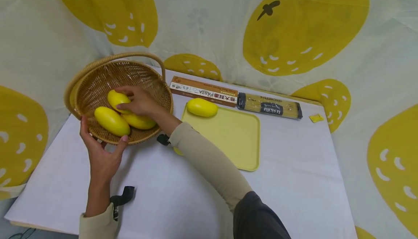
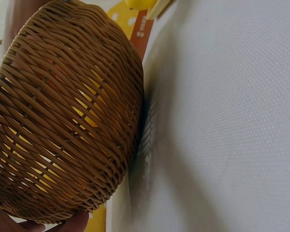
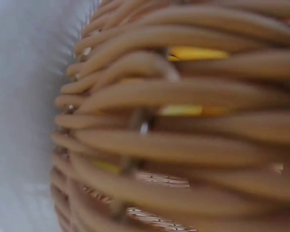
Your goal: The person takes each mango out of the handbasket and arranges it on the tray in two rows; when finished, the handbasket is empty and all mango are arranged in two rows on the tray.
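Note:
A wicker basket with an arched handle stands at the left of the table, its opening tipped toward me. My left hand grips its near rim, thumb on the inner side. Inside lie yellow mangoes: one at the near left, another partly under my right wrist. Reaching over the rim, my right hand holds a third mango between thumb and fingers. In the left wrist view the woven wall hides most of the fruit. Blurred weave fills the right wrist view.
A yellow tray lies right of the basket, with a mango at its back left corner. Behind it are a pasta box and a spaghetti pack. A small yellow packet lies far right. Patterned cloth hangs behind.

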Demonstrator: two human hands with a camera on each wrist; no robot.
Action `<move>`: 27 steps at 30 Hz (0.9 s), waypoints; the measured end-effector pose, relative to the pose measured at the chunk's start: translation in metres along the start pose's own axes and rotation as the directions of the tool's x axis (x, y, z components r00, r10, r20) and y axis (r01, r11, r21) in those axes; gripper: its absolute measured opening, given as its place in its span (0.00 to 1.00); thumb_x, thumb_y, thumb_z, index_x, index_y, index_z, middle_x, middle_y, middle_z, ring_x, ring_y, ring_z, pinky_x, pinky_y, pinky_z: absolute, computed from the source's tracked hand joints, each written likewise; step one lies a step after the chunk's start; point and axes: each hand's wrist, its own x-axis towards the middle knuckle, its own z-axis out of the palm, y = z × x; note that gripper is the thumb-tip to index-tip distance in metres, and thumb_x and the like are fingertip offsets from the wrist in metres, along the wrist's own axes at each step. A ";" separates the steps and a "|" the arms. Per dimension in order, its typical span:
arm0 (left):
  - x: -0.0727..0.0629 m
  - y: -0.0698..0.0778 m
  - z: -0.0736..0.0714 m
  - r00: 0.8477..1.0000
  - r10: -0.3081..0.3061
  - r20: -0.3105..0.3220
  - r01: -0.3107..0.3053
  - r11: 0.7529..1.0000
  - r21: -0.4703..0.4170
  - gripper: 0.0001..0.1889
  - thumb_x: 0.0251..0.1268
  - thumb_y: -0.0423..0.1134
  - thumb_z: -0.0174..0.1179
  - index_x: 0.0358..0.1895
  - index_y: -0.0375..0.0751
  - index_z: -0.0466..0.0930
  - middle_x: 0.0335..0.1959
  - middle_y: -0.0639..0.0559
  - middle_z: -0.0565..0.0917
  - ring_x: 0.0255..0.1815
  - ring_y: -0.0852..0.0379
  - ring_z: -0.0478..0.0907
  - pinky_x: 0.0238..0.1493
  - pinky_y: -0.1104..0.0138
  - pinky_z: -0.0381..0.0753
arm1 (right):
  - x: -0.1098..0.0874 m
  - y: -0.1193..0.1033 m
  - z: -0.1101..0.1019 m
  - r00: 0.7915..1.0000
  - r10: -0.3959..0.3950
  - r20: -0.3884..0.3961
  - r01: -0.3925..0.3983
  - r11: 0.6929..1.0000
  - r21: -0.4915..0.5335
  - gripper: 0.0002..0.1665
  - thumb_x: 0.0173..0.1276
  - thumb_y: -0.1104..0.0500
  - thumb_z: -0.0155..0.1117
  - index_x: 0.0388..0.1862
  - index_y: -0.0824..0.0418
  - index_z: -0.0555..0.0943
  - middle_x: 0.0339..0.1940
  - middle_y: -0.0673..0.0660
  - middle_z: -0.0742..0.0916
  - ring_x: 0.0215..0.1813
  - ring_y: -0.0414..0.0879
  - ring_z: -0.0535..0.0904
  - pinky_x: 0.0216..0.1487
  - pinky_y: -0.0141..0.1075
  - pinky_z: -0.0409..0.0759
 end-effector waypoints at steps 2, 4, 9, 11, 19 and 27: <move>0.000 0.000 0.000 1.000 -0.008 -0.001 0.008 1.000 0.003 0.61 0.57 0.31 0.73 0.87 0.56 0.39 0.88 0.58 0.45 0.84 0.49 0.57 0.82 0.52 0.63 | -0.003 0.001 -0.002 1.000 0.002 -0.006 -0.002 1.000 0.015 0.34 0.70 0.53 0.77 0.73 0.39 0.80 0.70 0.44 0.83 0.66 0.39 0.80 0.57 0.29 0.80; 0.000 0.000 0.000 1.000 -0.015 -0.003 0.015 1.000 0.005 0.61 0.57 0.31 0.73 0.87 0.56 0.39 0.88 0.58 0.45 0.84 0.49 0.57 0.83 0.51 0.62 | -0.006 0.002 -0.005 1.000 -0.016 -0.014 0.016 1.000 0.023 0.34 0.70 0.54 0.76 0.74 0.40 0.79 0.70 0.45 0.83 0.65 0.40 0.81 0.55 0.28 0.81; 0.000 0.000 0.000 1.000 -0.010 -0.002 0.010 1.000 0.007 0.61 0.57 0.31 0.74 0.87 0.56 0.39 0.88 0.57 0.46 0.84 0.49 0.58 0.82 0.51 0.64 | -0.019 0.004 -0.015 0.996 -0.088 -0.029 0.090 0.992 0.091 0.35 0.71 0.58 0.75 0.75 0.45 0.79 0.71 0.45 0.83 0.63 0.41 0.83 0.54 0.25 0.80; -0.001 0.001 0.000 1.000 -0.005 -0.004 0.005 1.000 0.011 0.61 0.56 0.31 0.74 0.87 0.56 0.40 0.88 0.57 0.47 0.83 0.49 0.58 0.81 0.54 0.66 | -0.026 0.003 -0.019 0.994 -0.107 -0.031 0.110 0.986 0.122 0.35 0.71 0.59 0.75 0.75 0.45 0.78 0.72 0.45 0.82 0.64 0.42 0.82 0.56 0.25 0.80; -0.002 0.004 0.000 1.000 0.005 -0.003 -0.005 1.000 0.017 0.61 0.56 0.31 0.74 0.87 0.56 0.40 0.88 0.57 0.47 0.83 0.49 0.59 0.80 0.56 0.67 | -0.054 0.001 -0.035 0.978 -0.200 -0.053 0.206 0.962 0.180 0.35 0.71 0.60 0.74 0.76 0.48 0.78 0.76 0.45 0.80 0.67 0.44 0.82 0.60 0.26 0.80; -0.002 0.005 0.000 1.000 0.006 0.002 -0.006 1.000 0.022 0.62 0.57 0.32 0.74 0.87 0.56 0.39 0.88 0.57 0.46 0.83 0.49 0.58 0.81 0.53 0.67 | -0.080 0.009 -0.051 0.961 -0.270 -0.051 0.275 0.934 0.227 0.35 0.72 0.59 0.74 0.76 0.46 0.77 0.76 0.42 0.79 0.70 0.46 0.79 0.65 0.32 0.81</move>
